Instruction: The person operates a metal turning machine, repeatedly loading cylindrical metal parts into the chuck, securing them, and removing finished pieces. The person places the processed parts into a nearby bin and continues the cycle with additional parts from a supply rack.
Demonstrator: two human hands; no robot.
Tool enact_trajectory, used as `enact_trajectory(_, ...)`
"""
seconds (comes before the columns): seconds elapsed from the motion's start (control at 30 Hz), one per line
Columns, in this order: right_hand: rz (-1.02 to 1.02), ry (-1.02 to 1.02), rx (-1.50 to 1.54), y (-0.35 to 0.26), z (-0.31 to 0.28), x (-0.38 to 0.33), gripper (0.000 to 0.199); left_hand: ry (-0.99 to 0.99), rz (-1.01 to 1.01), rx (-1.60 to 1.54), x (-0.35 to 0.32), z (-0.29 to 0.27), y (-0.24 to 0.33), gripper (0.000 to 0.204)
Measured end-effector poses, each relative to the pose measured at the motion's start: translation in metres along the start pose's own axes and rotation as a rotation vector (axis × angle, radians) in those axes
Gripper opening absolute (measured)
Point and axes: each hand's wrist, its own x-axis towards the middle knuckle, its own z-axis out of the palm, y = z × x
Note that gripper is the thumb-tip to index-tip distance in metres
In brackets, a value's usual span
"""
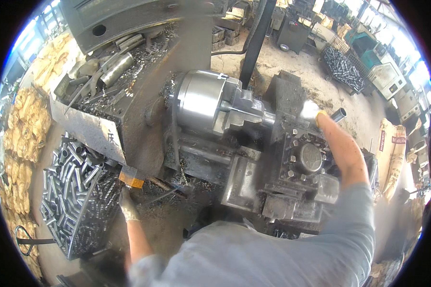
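My right hand (312, 112), in a pale glove, reaches over the far side of a lathe's tool post (309, 158). Glare and blur hide its fingers. A short metal tube (339, 115) shows just beyond that wrist; whether the hand holds it cannot be seen. Left of the hand, the bright lathe chuck (201, 100) has its jaws around a metal workpiece (269, 119) that points toward the tool post. My left hand (128, 204), also gloved, is low at the left, beside a small box with an orange face (131, 178). Its fingers are largely hidden under that box.
A bin (88, 210) full of cut metal tubes stands at the left, near stacked tan sacks (26, 124). Metal chips and bar pieces (117, 69) lie on the lathe's headstock. A basket of parts (342, 69) and paper sacks (390, 153) stand at the right.
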Motion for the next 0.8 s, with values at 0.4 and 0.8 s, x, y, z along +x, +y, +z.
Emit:
enact_trajectory(0.4,-0.359,-0.343,0.162,0.026,0.01,-0.049,0.043,-0.01,1.521,0.609,-0.089,0.11,0.168,0.037)
enact_trajectory(0.8,-0.164,-0.263,-0.191,0.084,0.073,-0.026,0.035,-0.411,1.803,0.533,-0.148,0.213,0.22,0.042)
